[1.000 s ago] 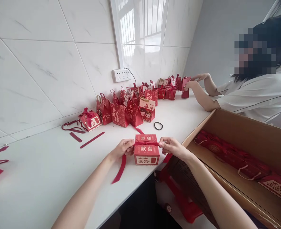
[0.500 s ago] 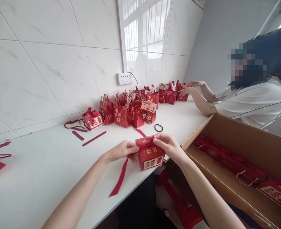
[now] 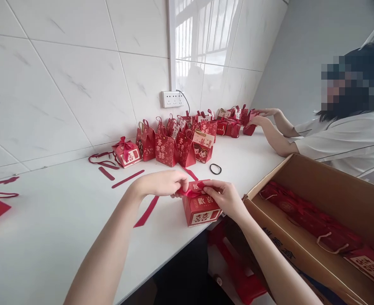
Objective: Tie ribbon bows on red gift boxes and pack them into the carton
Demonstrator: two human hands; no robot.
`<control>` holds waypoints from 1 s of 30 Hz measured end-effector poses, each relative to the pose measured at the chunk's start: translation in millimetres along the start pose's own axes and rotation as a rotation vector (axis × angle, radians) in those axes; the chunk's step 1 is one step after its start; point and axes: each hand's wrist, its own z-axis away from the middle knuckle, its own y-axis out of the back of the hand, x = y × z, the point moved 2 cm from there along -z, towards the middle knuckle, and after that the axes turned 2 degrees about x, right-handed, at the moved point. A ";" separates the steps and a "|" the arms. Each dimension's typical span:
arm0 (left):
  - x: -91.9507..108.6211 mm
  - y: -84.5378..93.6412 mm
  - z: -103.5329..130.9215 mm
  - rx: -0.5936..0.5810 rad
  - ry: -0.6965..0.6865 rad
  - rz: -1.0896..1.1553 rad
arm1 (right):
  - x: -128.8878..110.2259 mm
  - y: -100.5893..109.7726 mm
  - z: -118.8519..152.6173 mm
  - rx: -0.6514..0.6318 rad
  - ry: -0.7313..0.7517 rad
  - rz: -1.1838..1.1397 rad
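A red gift box (image 3: 202, 208) with gold characters and a white label sits at the table's front edge. Across its top runs a red ribbon (image 3: 147, 212), one tail lying on the table to the left and another stretching behind the box. My left hand (image 3: 166, 183) is closed on the ribbon at the box's upper left, knuckles up. On the upper right, my right hand (image 3: 221, 195) pinches the ribbon against the box top. The knot area is partly hidden by my fingers.
Several red gift boxes (image 3: 166, 150) stand along the wall. A finished-looking bowed box (image 3: 126, 153), ribbon strips (image 3: 128, 178) and a black hair tie (image 3: 215, 169) lie nearby. To the right is a cardboard carton (image 3: 304, 173) holding red boxes. Another person's hands (image 3: 259, 120) handle a box at the back.
My left hand has risen and turned over above the box's left side, drawing the ribbon up. Its loose tail has shifted left and up. The other person still handles a box.
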 end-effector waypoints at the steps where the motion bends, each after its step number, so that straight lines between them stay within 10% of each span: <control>1: 4.6 0.0 -0.3 0.042 0.019 -0.062 | 0.0 -0.5 0.6 0.011 -0.029 -0.035; 7: 11.1 -7.5 6.4 0.273 0.059 -0.232 | 0.6 -1.6 3.7 0.051 -0.138 -0.113; 18: 10.5 -12.6 -1.2 0.354 -0.361 -0.360 | -7.2 -4.0 5.1 0.103 -0.074 -0.011; 30: -6.8 -21.0 -39.4 0.410 -0.276 -0.047 | -2.1 -2.8 1.3 0.071 -0.011 -0.006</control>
